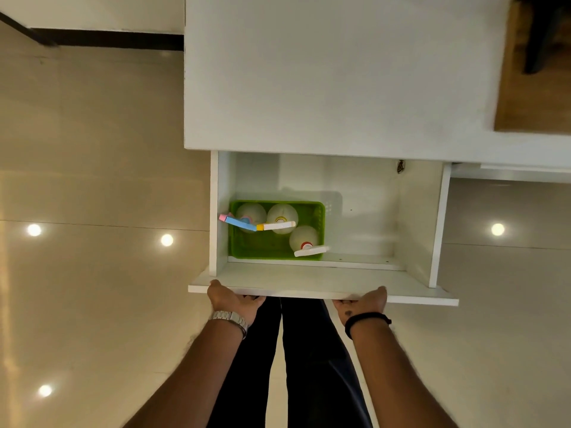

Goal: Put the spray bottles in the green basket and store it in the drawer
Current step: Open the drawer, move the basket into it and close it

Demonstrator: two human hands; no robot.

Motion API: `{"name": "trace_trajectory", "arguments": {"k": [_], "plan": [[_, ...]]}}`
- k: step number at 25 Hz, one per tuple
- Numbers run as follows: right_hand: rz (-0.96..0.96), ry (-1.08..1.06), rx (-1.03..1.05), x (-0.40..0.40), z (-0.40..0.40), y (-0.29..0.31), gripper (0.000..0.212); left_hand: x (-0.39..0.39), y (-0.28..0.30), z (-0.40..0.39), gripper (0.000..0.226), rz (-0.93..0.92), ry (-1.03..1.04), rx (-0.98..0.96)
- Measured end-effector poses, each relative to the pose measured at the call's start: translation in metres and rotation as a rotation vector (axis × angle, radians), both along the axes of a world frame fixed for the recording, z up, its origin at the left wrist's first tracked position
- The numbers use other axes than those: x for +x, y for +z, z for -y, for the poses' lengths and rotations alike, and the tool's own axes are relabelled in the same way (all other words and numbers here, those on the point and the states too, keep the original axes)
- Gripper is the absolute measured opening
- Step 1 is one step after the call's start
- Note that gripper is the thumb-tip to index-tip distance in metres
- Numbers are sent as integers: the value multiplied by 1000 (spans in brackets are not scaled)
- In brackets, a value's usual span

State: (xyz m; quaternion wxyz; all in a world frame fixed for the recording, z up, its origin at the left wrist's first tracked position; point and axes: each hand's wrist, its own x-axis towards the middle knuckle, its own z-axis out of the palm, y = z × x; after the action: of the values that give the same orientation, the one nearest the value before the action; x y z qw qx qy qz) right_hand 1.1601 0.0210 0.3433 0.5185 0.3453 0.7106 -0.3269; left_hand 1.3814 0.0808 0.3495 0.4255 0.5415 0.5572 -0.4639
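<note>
Both hands, left (234, 299) and right (363, 302), curl on the white drawer's front panel (309, 287); the green plastic basket (318, 217) of spray bottles (281, 218) sits straight ahead, left of centre.

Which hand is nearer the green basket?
Left. The left hand grips the drawer front almost directly below the green basket; the right hand grips it farther right.

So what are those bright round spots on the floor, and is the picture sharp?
In the head view, the spots are ceiling lights mirrored in the glossy floor. The green basket and spray bottles in the drawer look slightly soft. The wide lens bends straight edges near the frame's borders.
</note>
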Motion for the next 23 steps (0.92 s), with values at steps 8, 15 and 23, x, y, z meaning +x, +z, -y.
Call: {"name": "trace_trajectory", "arguments": {"k": [8,15,23], "plan": [[9,52,-23,15,63,-1,62,12,3,65,54,76,-2,-86],[46,123,-119,31,132,-1,69,30,6,128,61,98,-44,-181],[55,148,-271,47,205,-2,68,49,6,188,73,187,-119,-328]]}}
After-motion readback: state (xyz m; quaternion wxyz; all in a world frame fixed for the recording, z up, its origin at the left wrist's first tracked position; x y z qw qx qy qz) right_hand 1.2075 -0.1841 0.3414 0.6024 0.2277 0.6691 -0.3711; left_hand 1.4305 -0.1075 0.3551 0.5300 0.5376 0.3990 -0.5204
